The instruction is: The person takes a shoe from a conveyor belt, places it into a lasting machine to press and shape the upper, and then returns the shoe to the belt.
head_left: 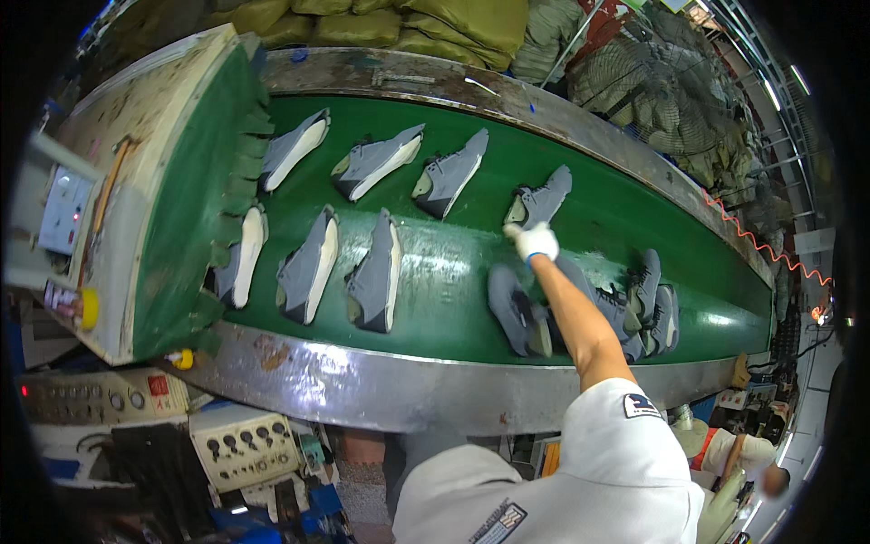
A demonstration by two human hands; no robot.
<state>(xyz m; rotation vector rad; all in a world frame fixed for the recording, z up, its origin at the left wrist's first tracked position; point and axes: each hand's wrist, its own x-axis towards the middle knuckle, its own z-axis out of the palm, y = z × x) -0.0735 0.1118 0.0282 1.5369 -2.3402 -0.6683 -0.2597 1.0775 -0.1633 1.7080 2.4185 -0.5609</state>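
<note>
I can't see my left hand or tell if my right hand (533, 242) grips this shoe (545, 196), which a bump could tip.

The shoes (547, 198) look matt and cloth-like, the belt (442, 263) smooth, glossy.

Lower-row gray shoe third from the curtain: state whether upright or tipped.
Tipped: the gray shoe lies on its side, its pale underside showing.

A white-gloved right hand (536, 242) is touching the heel of a gray lace-up shoe (546, 195) on the green conveyor belt (444, 313); other gray shoes (301, 270) are lying left and near right.
</note>
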